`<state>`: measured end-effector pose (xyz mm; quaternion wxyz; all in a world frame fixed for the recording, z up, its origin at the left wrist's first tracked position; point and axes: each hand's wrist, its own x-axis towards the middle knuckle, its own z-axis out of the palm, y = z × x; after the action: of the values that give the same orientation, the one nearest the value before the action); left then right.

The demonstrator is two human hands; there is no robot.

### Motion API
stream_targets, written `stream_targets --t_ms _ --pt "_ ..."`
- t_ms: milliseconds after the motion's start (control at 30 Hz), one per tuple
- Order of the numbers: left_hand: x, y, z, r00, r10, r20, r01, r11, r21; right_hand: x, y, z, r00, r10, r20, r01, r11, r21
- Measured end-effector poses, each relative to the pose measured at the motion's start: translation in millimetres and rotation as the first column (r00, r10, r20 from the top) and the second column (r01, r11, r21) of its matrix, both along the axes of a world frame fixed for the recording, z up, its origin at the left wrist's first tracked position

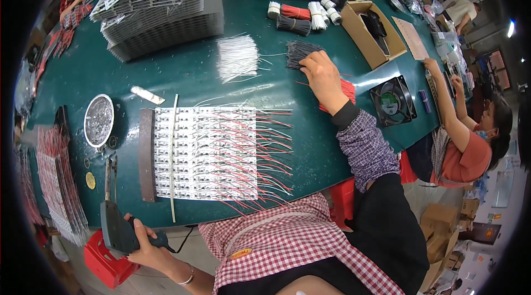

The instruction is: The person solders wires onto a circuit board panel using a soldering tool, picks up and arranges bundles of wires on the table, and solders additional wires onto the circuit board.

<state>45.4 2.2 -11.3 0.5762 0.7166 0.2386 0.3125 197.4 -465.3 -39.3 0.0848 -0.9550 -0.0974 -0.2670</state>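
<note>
My left hand (145, 246) is closed round the handle of a dark green soldering gun (115, 228), whose tip points away from me. It is at the table's near left edge. My right hand (323, 80) reaches forward, fingertips pinched at a pile of short black wires (304, 51). Red wires (348, 90) lie partly hidden under that hand. Between my hands lies a white circuit board panel (204, 154) with red and white wires sticking out on its right. Across the panel runs a thin pale strip (175, 157), and a brown bar (147, 154) lies along its left side.
A stack of wired boards (166, 29) stands at the back left. White wires (238, 58) lie ahead. A round metal dish (99, 122) is at left, a black fan (392, 101) and cardboard box (373, 35) at right. A co-worker (464, 143) sits at the right.
</note>
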Motion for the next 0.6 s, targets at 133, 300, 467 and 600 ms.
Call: stream_targets --t_ms 133,300,467,600 --pt "-4.6 3.1 -1.5 1.000 0.002 -0.020 -0.002 1.000 -0.010 2.1 1.5 -2.6 1.000 -0.023 0.019 0.024 0.999 -0.046" --pt "-5.0 -0.5 -0.5 0.999 0.008 -0.040 -0.009 1.000 -0.010 4.2 2.3 -3.3 1.000 -0.001 0.013 0.002 0.995 -0.096" --pt "-5.6 1.9 -5.7 1.000 0.012 -0.024 -0.012 1.000 -0.028 6.6 -3.2 -3.3 1.000 0.029 -0.010 -0.030 0.993 -0.110" --pt "-5.4 2.4 -5.4 0.999 0.005 -0.042 -0.006 1.000 -0.031 6.4 -0.9 3.3 0.999 0.035 -0.011 -0.036 0.995 -0.090"
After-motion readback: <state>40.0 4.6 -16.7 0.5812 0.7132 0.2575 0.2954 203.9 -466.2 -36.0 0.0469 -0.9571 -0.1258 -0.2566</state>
